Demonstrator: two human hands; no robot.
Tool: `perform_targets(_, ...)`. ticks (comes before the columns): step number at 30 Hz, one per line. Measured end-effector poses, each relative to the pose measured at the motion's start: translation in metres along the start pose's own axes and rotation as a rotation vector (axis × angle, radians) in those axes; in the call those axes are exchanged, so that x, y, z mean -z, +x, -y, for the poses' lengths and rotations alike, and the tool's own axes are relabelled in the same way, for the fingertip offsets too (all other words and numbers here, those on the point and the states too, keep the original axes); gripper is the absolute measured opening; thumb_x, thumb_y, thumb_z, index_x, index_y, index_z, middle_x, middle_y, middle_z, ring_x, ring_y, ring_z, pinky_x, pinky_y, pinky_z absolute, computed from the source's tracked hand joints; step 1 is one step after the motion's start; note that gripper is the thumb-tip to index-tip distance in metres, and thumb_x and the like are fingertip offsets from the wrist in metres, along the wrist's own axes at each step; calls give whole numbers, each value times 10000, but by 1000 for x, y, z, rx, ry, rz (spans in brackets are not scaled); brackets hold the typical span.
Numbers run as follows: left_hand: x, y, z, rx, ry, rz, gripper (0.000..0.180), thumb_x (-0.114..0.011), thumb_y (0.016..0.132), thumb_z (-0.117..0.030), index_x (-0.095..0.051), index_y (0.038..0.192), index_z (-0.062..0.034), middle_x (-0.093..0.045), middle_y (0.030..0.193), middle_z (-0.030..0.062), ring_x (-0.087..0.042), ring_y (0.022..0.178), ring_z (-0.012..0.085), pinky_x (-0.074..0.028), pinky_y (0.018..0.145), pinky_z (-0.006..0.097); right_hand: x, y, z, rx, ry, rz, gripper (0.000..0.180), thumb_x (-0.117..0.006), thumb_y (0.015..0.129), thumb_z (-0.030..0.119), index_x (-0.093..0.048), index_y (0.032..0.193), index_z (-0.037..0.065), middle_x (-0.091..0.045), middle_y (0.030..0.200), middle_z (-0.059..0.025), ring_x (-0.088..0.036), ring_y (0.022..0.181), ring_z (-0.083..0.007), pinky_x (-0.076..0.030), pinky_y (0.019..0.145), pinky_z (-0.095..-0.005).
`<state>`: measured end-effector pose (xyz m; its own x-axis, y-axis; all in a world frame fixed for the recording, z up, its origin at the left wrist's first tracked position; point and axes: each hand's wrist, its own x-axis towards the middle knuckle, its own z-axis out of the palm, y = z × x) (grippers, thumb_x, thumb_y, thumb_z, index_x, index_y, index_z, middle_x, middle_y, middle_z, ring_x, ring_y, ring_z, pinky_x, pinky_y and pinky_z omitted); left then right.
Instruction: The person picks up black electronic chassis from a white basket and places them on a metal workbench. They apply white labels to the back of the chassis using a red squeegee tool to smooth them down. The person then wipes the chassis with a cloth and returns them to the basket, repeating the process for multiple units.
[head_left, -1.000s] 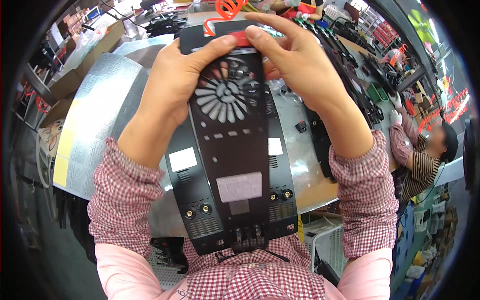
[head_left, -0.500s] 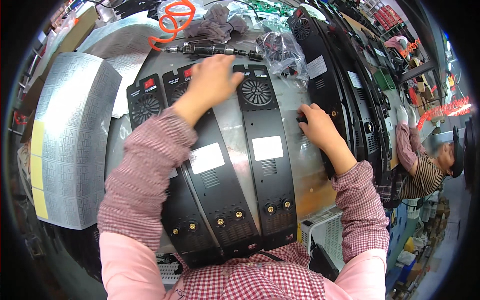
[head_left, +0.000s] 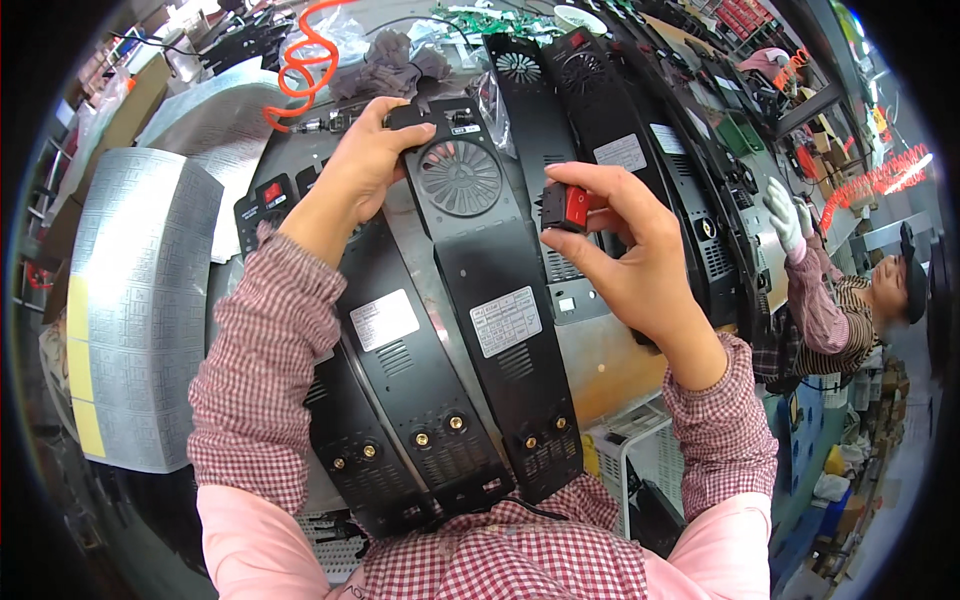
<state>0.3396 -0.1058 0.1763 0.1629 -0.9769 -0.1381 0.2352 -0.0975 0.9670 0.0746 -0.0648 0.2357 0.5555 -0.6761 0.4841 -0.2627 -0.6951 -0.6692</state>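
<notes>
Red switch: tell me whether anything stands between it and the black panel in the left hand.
Nothing visible: only an open gap separates the red switch, pinched in the right hand, from the black panel. The left hand grips the panel's upper left, away from the switch.

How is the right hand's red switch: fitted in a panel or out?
Out: the right hand pinches the red switch, its black body exposed, apart from the black panel that the left hand holds.

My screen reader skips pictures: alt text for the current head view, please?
A bare right hand holds a red-and-black rocker switch, while the left hand grips the top of a black panel with a round vent. Similar panels lie on both sides.
</notes>
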Motion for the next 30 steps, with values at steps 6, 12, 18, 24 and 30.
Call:
perform_targets(6, -16, -66, -50, -183, -157, 34, 302, -644, 944, -136, -551, 1202, -10, -661, 1089, 75, -670, 952, 130, -568, 809, 283, 6, 7, 47, -156, 546, -61, 382, -677, 894, -9, -583, 1264, 11, -613, 1046, -51, -611, 905, -90, -530, 777, -229)
perform_targets(12, -39, -123, -94, -394, -184, 144, 292, -615, 964, -161, -558, 1213, -19, -684, 1061, 70, -689, 866, 102, -578, 756, 237, 16, 30, 88, 133, 329, -232, 401, -668, 882, -29, -610, 1276, 20, -650, 1133, -92, -628, 1015, -131, -517, 910, -275)
perform_targets(18, -61, -162, -118, -497, -275, 263, 293, -618, 969, -145, -559, 1221, -10, -667, 1058, 55, -657, 882, 99, -545, 762, 242, 52, 54, 126, 618, -424, -233, 374, -741, 787, -28, -699, 1154, 34, -670, 1150, -104, -637, 1055, -207, -502, 917, -319)
perform_targets(24, -60, -183, -121, -494, -269, 275, 261, -588, 988, -148, -572, 1227, -44, -675, 1034, 44, -685, 865, 111, -566, 755, 246, 71, 53, 145, 686, -509, -132, 346, -769, 738, -9, -732, 1078, 44, -704, 1047, -95, -634, 1057, -238, -497, 916, -349)
perform_targets(30, -62, -194, -125, -516, -271, 335, 230, -637, 967, -143, -581, 1169, -46, -661, 998, 34, -660, 831, 105, -542, 753, 250, 81, 47, 153, 712, -487, -66, 362, -783, 732, 19, -738, 1090, 50, -692, 1026, -82, -624, 998, -226, -483, 898, -334)
